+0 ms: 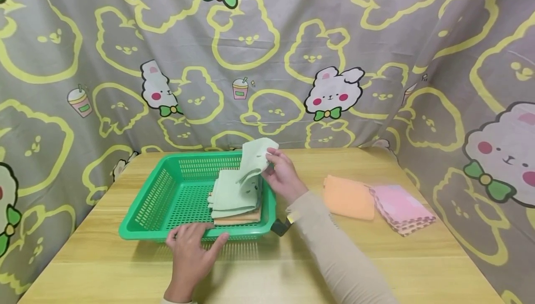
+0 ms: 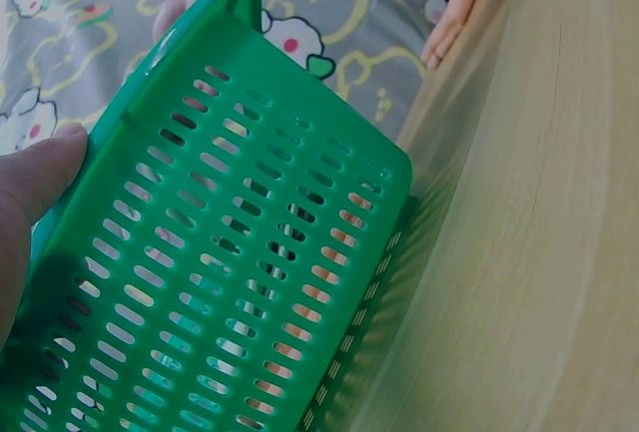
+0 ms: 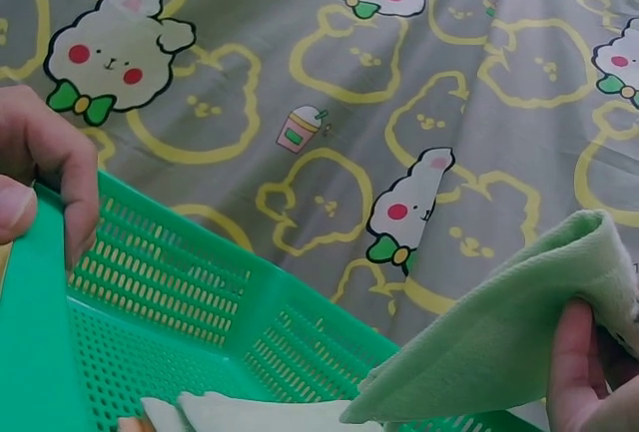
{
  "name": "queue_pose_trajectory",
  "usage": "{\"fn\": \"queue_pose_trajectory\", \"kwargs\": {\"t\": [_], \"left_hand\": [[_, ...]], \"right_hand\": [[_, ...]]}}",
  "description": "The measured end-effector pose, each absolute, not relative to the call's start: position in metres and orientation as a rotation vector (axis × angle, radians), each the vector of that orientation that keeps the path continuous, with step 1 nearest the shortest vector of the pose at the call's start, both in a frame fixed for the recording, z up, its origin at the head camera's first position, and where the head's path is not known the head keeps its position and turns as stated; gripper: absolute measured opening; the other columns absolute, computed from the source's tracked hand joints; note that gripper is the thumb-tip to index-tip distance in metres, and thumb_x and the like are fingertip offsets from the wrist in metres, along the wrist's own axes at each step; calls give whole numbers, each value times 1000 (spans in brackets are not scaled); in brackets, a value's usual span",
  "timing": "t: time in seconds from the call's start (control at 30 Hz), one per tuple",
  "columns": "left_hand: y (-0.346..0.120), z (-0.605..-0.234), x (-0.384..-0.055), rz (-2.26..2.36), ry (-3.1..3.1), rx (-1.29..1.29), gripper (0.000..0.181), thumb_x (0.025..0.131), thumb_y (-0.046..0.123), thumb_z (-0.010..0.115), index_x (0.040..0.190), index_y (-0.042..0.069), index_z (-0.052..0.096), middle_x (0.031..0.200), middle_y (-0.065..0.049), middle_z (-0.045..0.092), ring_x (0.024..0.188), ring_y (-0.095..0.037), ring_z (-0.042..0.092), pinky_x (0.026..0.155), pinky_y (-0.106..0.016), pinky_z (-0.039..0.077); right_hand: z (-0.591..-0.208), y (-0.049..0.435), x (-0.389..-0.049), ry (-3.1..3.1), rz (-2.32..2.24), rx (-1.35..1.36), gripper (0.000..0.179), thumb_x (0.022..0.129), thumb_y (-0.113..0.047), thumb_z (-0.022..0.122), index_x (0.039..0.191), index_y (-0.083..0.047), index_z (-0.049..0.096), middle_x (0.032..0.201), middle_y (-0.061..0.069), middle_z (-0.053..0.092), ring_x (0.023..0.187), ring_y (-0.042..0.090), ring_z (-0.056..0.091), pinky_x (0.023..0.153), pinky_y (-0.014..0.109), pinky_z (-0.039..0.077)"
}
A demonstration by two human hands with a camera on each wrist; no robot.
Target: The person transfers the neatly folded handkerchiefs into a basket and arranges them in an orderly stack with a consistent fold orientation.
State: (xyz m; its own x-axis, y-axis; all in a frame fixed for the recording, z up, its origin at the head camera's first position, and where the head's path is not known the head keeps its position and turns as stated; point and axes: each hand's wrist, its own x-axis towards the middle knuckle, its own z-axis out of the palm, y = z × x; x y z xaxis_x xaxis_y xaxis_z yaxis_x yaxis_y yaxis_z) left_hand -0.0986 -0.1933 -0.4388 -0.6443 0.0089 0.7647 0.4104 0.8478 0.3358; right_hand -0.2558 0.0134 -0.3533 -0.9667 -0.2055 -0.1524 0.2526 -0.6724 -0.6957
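My right hand (image 1: 284, 174) pinches a light green folded towel (image 1: 255, 155) at its right side, thumb and fingers also visible in the right wrist view. The towel (image 3: 499, 342) is raised over the right part of a green plastic basket (image 1: 142, 202). Under it, inside the basket, lies a stack with light green folded towels (image 1: 231, 192) on top and an orange one (image 1: 238, 219) at the bottom. My left hand (image 1: 192, 253) holds the basket's near rim, fingers hooked over it and thumb on the outer side, as the right wrist view shows.
To the right on the wooden table (image 1: 276, 276) lie a folded orange towel (image 1: 349, 197) and a pink patterned folded towel (image 1: 401, 206), side by side. A grey curtain (image 1: 276, 25) with rabbit prints hangs behind the table and along its sides.
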Motion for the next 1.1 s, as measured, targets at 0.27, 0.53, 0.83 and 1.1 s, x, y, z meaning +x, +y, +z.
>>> {"fn": "queue_pose_trajectory", "kwargs": {"t": [0.27, 0.53, 0.83, 1.1], "left_hand": [[-194, -438, -99, -627, -2198, -301, 56, 85, 62, 61, 84, 6, 67, 84, -12, 68, 82, -32, 53, 84, -60, 20], [-195, -438, -99, -622, -2186, -305, 58, 86, 63, 59, 84, 6, 67, 83, -12, 68, 81, -32, 53, 83, -60, 21], [-194, -438, -99, -625, -2189, -303, 57, 85, 63, 60, 83, 7, 67, 84, -11, 68, 81, -31, 54, 84, -59, 21], [-193, -438, -99, -631, -2194, -301, 58, 85, 63, 60, 84, 6, 67, 85, -12, 69, 81, -31, 53, 84, -59, 20]], "right_hand": [[-353, 5, -254, 1091, -2654, 103, 16, 96, -2, 51, 110, -9, 51, 112, 7, 51, 91, 18, 55, 80, 27, 48], [-357, -4, -255, 1067, -2639, 115, 13, 97, -3, 51, 108, -10, 51, 114, 6, 50, 92, 18, 55, 81, 28, 48], [-358, -13, -254, 1086, -2604, 183, 15, 96, -5, 52, 110, -10, 52, 113, 6, 52, 93, 19, 54, 79, 27, 49], [-358, -21, -253, 1077, -2581, 228, 11, 95, -8, 55, 106, -10, 52, 105, 4, 56, 91, 19, 53, 79, 28, 46]]}}
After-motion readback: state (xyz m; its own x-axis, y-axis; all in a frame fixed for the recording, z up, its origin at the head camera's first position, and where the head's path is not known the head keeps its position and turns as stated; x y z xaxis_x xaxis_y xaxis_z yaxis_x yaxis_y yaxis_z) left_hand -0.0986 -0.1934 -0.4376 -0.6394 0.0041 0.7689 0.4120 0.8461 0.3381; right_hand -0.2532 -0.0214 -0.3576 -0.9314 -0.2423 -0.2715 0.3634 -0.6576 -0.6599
